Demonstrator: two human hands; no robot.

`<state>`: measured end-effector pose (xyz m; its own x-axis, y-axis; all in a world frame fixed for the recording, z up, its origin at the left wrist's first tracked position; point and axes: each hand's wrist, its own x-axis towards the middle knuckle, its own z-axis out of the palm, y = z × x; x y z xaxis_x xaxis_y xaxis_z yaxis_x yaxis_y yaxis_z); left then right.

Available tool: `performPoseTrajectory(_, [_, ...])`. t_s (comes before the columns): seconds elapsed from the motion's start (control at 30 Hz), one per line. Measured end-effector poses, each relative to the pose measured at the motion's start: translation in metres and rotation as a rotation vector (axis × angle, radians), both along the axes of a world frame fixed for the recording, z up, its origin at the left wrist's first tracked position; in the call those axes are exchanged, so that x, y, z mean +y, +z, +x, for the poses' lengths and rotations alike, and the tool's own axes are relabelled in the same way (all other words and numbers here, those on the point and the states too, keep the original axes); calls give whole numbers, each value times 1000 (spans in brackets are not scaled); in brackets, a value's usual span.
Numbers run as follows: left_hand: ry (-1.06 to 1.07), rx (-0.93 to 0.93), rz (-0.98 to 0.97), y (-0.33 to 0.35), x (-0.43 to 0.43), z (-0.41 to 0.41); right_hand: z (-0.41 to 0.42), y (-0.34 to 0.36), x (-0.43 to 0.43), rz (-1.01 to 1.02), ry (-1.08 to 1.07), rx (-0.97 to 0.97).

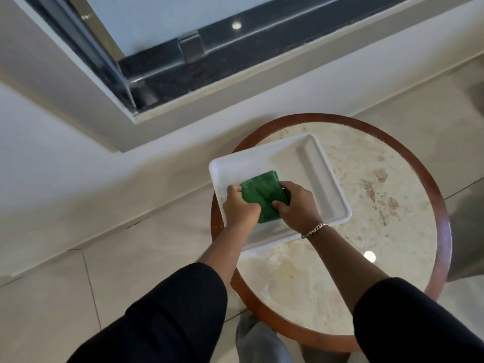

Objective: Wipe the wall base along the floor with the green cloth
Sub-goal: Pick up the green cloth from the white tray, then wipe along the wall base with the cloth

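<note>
A folded green cloth (262, 193) lies in a white plastic tray (324, 179) on a round table. My left hand (239, 206) grips the cloth's left edge. My right hand (297, 205) grips its right side, a chain bracelet on the wrist. The wall base (104, 218) runs diagonally along the tiled floor to the left of the table, a pale strip below the white wall.
The round marble-topped table (366, 258) has a dark wooden rim and stands close to the wall. Above it is a dark stone window sill (209, 64) with a metal frame. Beige floor tiles (65, 297) spread at the lower left. My grey trouser leg (259, 341) shows below.
</note>
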<state>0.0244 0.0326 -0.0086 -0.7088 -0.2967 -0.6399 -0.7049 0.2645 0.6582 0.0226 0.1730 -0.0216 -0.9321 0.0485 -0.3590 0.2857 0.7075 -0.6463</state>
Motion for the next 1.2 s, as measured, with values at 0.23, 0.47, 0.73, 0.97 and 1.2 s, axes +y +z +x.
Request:
performPoseTrajectory(0.23, [184,123,119,57,-71,50,46,72,-68,-218,-15,131])
performPoseTrajectory(0.47, [448,224,398,72,-215,110,89,91,-203,-454,18,51])
performPoseTrajectory(0.73, [493,234,346,-31,-381,159,124,-21,-362,-543,28,-91])
performPoseTrajectory(0.97, [549,178,208,-243,-469,176,135,-233,-458,-447,9,-131])
performPoseTrajectory(1.2, [575,185,170,-455,-525,169,109,-440,-520,-391,169,-34])
